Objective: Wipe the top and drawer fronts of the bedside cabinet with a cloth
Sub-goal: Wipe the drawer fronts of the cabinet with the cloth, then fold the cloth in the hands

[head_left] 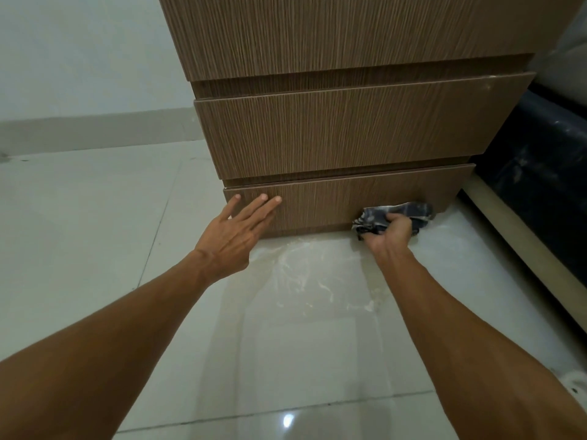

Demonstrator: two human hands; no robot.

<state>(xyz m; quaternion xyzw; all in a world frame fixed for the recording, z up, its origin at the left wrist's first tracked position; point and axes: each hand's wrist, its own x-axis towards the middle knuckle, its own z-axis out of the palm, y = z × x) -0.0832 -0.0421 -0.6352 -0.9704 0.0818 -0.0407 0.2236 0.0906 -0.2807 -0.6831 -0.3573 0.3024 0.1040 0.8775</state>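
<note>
**Cloth pressed to the right end of the lowest drawer front**

Seen from above by someone crouched low, a pale tiled floor (79, 217) fills the lower part of the view, with whitish smears just in front of the furniture. A brown wood-grain bedside cabinet (349, 42) rises from the floor at centre. Its top is out of view. Below its upper panel come the middle drawer front (343, 131) and, at floor level, the bottom drawer front (327, 201). A dark bed base (540, 173) stands just beside the cabinet on the right.

The left hand (232, 236) reaches in with its grip apart: the fingers are straight and spread, and their tips touch the left end of the bottom drawer front. The right hand (392, 233) has its grip clamped on a crumpled dark-and-white cloth (397, 214). It holds the cloth against the lower right part of the same drawer front, where the front meets the floor.

The drawer front's long axis runs left to right. Nearly all of its length lies to the left of the cloth, towards the left hand, so the next stroke would probably sweep leftward along it. The right hand is the nearer one for that stroke, and the left hand seems to be bracing.
</note>
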